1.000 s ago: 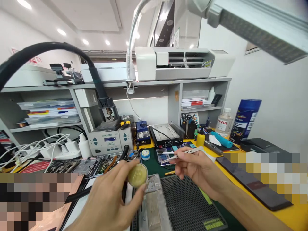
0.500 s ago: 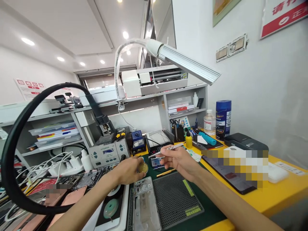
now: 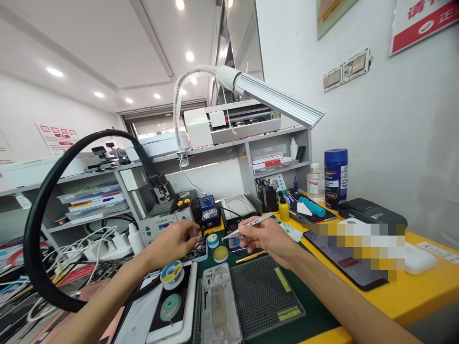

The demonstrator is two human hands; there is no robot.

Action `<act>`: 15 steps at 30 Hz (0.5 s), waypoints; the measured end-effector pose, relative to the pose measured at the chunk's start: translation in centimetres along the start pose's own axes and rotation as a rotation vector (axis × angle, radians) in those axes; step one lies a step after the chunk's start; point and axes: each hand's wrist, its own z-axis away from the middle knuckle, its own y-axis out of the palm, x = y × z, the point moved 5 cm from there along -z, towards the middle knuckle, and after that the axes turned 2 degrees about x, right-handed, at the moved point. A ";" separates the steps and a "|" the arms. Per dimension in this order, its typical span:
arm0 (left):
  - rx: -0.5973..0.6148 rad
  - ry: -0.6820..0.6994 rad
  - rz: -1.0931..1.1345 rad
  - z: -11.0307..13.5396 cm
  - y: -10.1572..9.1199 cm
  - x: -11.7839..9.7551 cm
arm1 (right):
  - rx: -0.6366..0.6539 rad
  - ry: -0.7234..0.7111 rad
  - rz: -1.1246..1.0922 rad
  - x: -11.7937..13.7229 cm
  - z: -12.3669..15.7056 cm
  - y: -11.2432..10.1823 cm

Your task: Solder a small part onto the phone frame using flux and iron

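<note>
My right hand (image 3: pixel 267 239) is closed on a pair of silver tweezers (image 3: pixel 247 225), whose tips point left above the green mat (image 3: pixel 315 320). A round tin of yellow paste (image 3: pixel 220 254) rests open on the mat just below those tips, with nothing touching it. My left hand (image 3: pixel 172 242) reaches to the parts tray (image 3: pixel 201 251) in front of the grey soldering station (image 3: pixel 161 224). Its fingers are curled round a small dark thing I cannot make out. A bare phone frame (image 3: pixel 218 306) lies near me beside a black perforated pad (image 3: pixel 261 296).
A solder spool (image 3: pixel 172 273) sits on a white phone (image 3: pixel 161 310). A blue tape roll (image 3: pixel 213 239) lies behind the tin. A black hose (image 3: pixel 43 210) arcs at left, and a desk lamp (image 3: pixel 276 98) hangs overhead. A blue can (image 3: pixel 336 177), a bottle (image 3: pixel 315 181) and a dark phone (image 3: pixel 340 258) stand at right.
My left hand set the yellow tin down on the mat and moved back-left to the parts tray. The right hand kept the tweezers almost in place. The view pulled back and upward.
</note>
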 end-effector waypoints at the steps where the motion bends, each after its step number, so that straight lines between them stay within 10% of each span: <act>1: -0.016 -0.009 0.022 0.8 -0.4 0.1 | 0.009 0.005 0.010 0.0 0.0 0.1; 9: -0.042 -0.076 0.186 5.8 0.2 1.4 | 0.061 0.064 0.067 -0.8 -0.1 0.0; 15: -0.104 -0.116 0.180 3.7 -1.0 2.1 | 0.060 0.074 0.069 -1.3 -0.5 -0.5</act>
